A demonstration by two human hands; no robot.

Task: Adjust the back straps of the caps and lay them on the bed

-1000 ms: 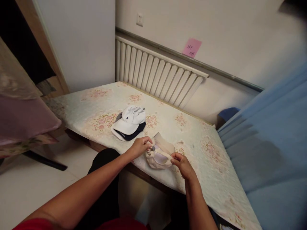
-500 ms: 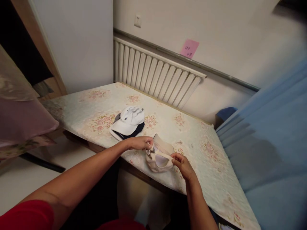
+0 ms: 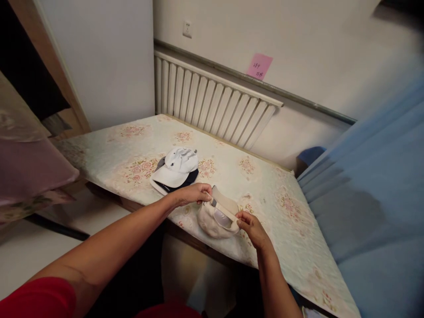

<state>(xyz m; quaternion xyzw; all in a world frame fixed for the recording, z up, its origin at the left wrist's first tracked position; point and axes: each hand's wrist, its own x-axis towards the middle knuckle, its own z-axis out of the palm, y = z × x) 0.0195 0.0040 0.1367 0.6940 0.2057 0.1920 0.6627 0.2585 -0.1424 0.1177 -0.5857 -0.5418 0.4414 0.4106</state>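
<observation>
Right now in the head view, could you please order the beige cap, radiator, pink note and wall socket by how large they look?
1. Radiator
2. Beige cap
3. Pink note
4. Wall socket
The beige cap is nearer the camera; this is apparent size only.

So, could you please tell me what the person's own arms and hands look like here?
The left arm has a short, plain red sleeve, bare below it. The right arm is bare as far as it shows, with no sleeve in view. Neither the left hand nor the right hand wears a glove, and no watch or bracelet shows.
</observation>
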